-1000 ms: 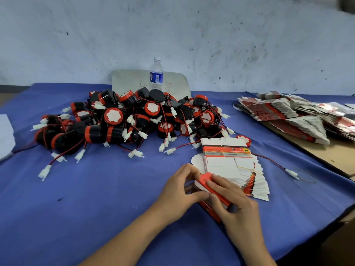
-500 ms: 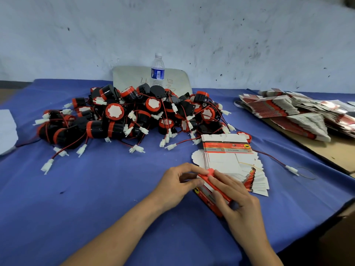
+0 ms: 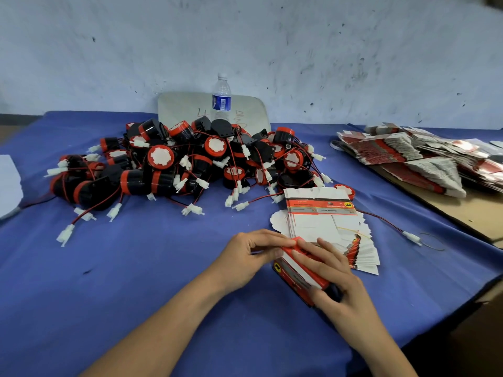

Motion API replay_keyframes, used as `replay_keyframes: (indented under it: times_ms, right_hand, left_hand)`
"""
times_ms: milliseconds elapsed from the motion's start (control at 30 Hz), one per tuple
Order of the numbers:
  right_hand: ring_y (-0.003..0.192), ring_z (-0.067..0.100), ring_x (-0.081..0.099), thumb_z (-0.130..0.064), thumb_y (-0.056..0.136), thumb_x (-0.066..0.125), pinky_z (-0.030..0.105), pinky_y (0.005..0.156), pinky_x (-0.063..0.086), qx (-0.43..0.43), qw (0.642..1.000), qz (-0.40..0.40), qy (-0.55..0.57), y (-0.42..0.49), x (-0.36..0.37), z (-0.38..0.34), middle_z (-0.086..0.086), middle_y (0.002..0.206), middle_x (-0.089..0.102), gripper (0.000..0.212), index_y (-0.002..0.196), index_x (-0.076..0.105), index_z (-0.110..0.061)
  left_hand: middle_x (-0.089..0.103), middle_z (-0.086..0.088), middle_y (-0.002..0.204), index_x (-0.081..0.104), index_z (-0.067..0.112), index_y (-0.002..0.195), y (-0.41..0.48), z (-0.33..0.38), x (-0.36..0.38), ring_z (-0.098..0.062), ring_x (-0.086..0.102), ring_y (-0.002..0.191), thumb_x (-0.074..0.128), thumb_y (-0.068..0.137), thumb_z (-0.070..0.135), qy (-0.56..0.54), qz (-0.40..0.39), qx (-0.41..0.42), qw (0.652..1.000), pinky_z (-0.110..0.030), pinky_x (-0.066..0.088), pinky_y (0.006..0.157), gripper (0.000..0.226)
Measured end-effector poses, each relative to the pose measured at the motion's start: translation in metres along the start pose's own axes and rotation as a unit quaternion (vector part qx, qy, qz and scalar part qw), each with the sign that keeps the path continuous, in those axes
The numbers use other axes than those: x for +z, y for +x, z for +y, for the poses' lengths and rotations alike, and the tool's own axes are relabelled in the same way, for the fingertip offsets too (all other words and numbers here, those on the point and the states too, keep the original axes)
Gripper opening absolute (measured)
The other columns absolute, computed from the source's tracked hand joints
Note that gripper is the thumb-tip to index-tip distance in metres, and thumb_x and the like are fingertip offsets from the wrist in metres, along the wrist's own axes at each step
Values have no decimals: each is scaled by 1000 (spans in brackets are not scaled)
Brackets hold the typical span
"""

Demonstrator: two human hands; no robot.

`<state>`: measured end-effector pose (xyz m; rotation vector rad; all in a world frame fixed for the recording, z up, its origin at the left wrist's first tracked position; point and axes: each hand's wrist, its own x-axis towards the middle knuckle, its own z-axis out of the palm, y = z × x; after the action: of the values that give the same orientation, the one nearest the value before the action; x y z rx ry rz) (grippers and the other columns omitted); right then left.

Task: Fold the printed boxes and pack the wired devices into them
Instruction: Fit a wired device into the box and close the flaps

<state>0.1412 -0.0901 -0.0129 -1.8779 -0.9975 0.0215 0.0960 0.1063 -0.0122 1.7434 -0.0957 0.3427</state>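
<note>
A red printed box (image 3: 296, 273) stands half-formed on the blue cloth near the front edge. My left hand (image 3: 250, 254) pinches its upper left end with thumb and fingertips. My right hand (image 3: 334, 281) grips the box from above and the right, fingers laid over its top. Just behind lies a fanned stack of flat box blanks (image 3: 326, 224). A big pile of black and red wired devices (image 3: 190, 164) with white plugs fills the middle of the table.
A water bottle (image 3: 221, 97) stands by the wall before a pale board (image 3: 185, 110). More flat blanks (image 3: 408, 156) lie on brown cardboard (image 3: 479, 213) at right. One device's wire and plug (image 3: 411, 237) trail beside the stack. White sheet (image 3: 8, 183) at left edge.
The box has been pressed lower onto the cloth, and my left thumb and fingers have closed onto its end. The camera view has shifted slightly.
</note>
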Motion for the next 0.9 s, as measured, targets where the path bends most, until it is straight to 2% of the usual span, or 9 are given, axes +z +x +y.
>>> replay_keyframes:
  times_ms: [133,267,467,533,600,700,767,833,900]
  right_hand:
    - [141,1,23,10,83,64,9,109,20,0,1000,7,-14,0,1,1,-32,135,49,62,118,62,-41]
    - [141,4,26,1,85,67,10,109,22,-2,999,21,-31,1,5,0,-25,132,54,50,116,64,-38]
    - [132,18,42,5,74,77,8,103,30,-22,990,133,-45,2,15,-1,-20,116,64,44,95,72,-33]
    - [130,20,45,6,73,77,8,102,32,-18,989,139,-45,4,16,-2,-21,113,65,47,93,71,-36]
    - [134,16,39,0,76,76,7,104,29,-11,990,124,-60,5,16,-1,-25,115,63,43,95,70,-38]
    - [143,10,23,-32,84,65,23,113,24,-8,991,90,-101,1,11,1,-30,127,52,29,106,62,-50]
    - [147,14,14,-52,86,52,35,113,22,-17,986,71,-149,-4,8,3,-32,137,42,27,109,52,-63]
    - [148,20,14,-49,86,55,37,110,24,-26,985,72,-152,-10,10,4,-29,145,36,33,114,48,-66]
    - [138,30,34,-30,89,63,35,103,34,-62,979,103,-164,-14,15,4,-18,145,42,41,123,53,-52]
  left_hand:
    - [70,13,109,72,33,101,-2,0,1,-5,63,109,63,90,2,29,8,17,999,-21,50,92,34]
    - [70,13,111,72,32,102,-2,0,1,-3,62,110,64,89,2,54,18,31,998,-21,51,93,33]
    - [68,14,117,74,20,109,-4,-1,5,2,61,111,64,91,5,73,5,35,997,-19,49,94,26]
    - [66,16,121,74,19,110,-5,-1,3,3,60,112,63,91,5,91,-4,36,995,-18,50,92,26]
    - [63,16,126,73,19,112,-7,-2,2,2,60,112,62,91,6,123,-16,50,991,-21,52,90,27]
    - [58,15,132,69,18,119,-8,-4,5,3,57,116,67,88,7,161,-25,74,984,-23,49,97,32]
    - [53,15,136,65,19,124,-7,-3,7,6,51,122,69,87,8,163,-42,74,983,-20,44,102,39]
    - [46,20,142,57,26,131,-7,-3,7,10,45,125,69,88,10,183,-67,68,978,-15,39,103,48]
    - [38,28,145,51,38,134,-6,-2,8,15,38,128,70,88,16,220,-90,63,969,-10,34,103,54]
